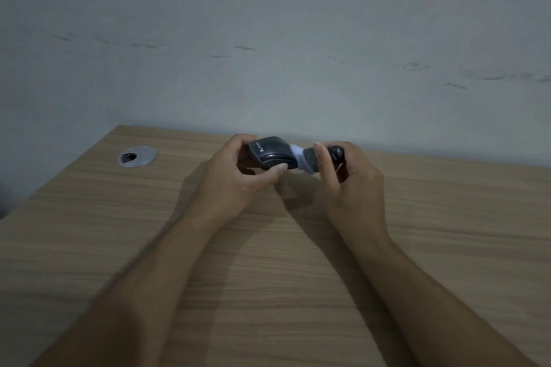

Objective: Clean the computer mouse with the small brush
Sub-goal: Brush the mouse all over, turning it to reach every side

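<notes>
1. The left hand has its grip closed around the mouse, thumb below and fingers over the far side, holding it lifted above the worktop near the back edge. The hold looks like a fingertip pinch; a hard brush stroke could twist the mouse out of it and drop it onto the wood.
2. The right hand has its grip closed on the brush, whose pale bristles touch the right end of the mouse. The hand sits far up toward the bristles, so a push may splay them flat and only smear the dust.
3. Loosened dust would likely fall on the worktop below.
4. The picture is blurred here, so which seam or button the bristles meet cannot be told; some spots may be missed.
5. The cable hole cover lies well apart to the left and poses no hazard.
</notes>
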The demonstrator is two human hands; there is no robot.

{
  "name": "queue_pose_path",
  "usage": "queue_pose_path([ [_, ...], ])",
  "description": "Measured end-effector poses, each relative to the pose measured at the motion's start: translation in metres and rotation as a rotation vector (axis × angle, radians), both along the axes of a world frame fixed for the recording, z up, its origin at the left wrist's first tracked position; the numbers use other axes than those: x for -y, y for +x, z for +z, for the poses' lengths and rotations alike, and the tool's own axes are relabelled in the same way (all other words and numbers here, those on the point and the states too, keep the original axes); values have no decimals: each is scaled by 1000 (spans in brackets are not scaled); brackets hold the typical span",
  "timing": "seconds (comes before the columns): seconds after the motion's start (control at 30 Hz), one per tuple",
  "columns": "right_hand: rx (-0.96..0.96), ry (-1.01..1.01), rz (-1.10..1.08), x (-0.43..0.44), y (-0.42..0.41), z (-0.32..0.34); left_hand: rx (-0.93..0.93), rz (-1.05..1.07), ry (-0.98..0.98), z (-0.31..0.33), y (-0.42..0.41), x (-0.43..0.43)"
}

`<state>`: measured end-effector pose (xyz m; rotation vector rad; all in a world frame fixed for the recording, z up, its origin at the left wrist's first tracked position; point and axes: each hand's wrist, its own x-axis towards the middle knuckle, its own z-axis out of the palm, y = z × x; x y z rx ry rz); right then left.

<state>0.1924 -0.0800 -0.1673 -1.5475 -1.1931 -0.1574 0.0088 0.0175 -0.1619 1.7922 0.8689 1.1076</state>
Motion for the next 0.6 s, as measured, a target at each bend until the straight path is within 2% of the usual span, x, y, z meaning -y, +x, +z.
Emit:
queue_pose_path([
  [0.13, -63, 5, -3, 1, 5, 3, -53, -28, -31, -4, 2, 0],
  [0.33, 182, 84, 216, 7, -19, 6, -187, 33, 18, -7, 1, -5],
  [0.53, 117, -7, 61, 0, 3, -2, -178, 97, -6, -9, 3, -5],
  [0.6, 103, -6, 83, 1, 3, 0, -200, 120, -5, -7, 3, -3],
])
